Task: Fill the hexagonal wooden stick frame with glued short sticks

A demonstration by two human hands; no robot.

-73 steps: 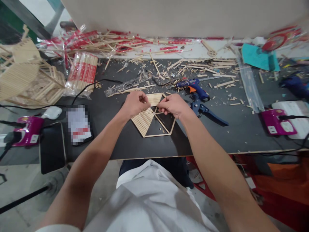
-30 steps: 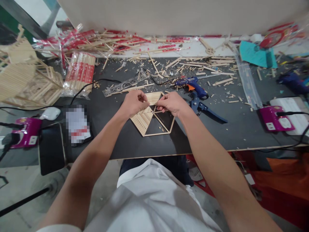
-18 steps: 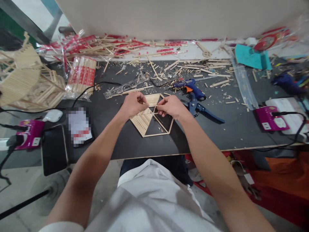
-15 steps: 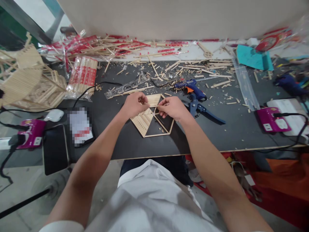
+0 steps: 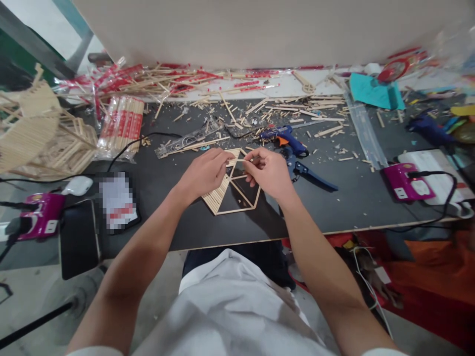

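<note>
On the dark tabletop lies a hexagonal frame of thin wooden sticks [image 5: 216, 199]. Its left section is filled with closely laid sticks, a top section is partly filled, and the lower and right sections show bare tabletop. Over the frame's upper part, my left hand [image 5: 207, 172] pinches one end of a short wooden stick [image 5: 239, 159]. The other end is pinched by the thumb and fingers of my right hand [image 5: 270, 170]. Both hands hide parts of the frame.
A blue glue gun [image 5: 287, 137] and blue-handled cutters [image 5: 315, 177] lie right of the frame. Stick scraps and a clear ruler [image 5: 189, 141] lie behind it. Packed sticks [image 5: 122, 123], phones [image 5: 79, 240] and a purple power adapter [image 5: 42, 215] are at left.
My hands have lifted slightly off the frame, and the short stick now shows stretched between their fingertips. The view has shifted a little.
</note>
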